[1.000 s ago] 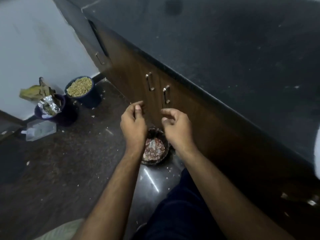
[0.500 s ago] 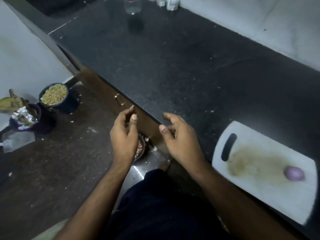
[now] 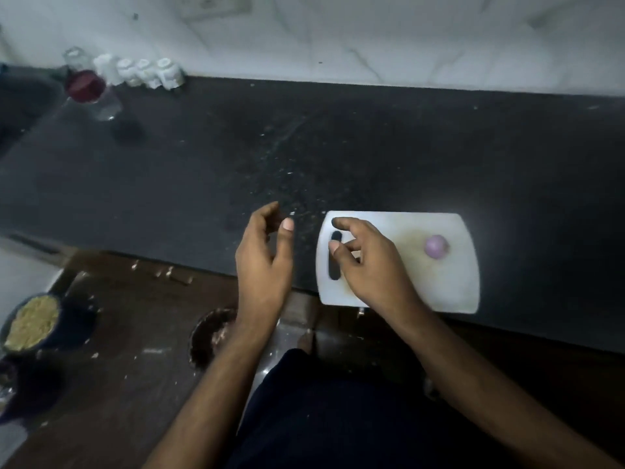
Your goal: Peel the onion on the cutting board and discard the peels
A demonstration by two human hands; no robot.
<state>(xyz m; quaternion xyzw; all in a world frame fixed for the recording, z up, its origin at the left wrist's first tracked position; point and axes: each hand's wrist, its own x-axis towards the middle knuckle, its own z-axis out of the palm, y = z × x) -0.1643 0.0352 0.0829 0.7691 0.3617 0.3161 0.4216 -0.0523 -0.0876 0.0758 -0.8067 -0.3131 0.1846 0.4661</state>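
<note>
A small purple peeled onion (image 3: pixel 437 246) lies on the right part of a white cutting board (image 3: pixel 453 286) at the front edge of the black counter. My right hand (image 3: pixel 368 265) hovers over the board's left end by the handle slot, fingers loosely curled and holding nothing. My left hand (image 3: pixel 265 262) is over the counter just left of the board, fingers apart and empty. On the floor below, a dark bin (image 3: pixel 208 336) with peels inside is partly hidden by my left forearm.
A glass with red contents (image 3: pixel 86 86) and several small white jars (image 3: pixel 145 72) stand at the counter's back left by the wall. A blue bowl of grain (image 3: pixel 32 321) sits on the floor at left. Small crumbs dot the black counter (image 3: pixel 203 164).
The view swung up from the floor and bin to the counter. Both hands rose from above the bin to counter height, and my right hand now reaches over the cutting board.
</note>
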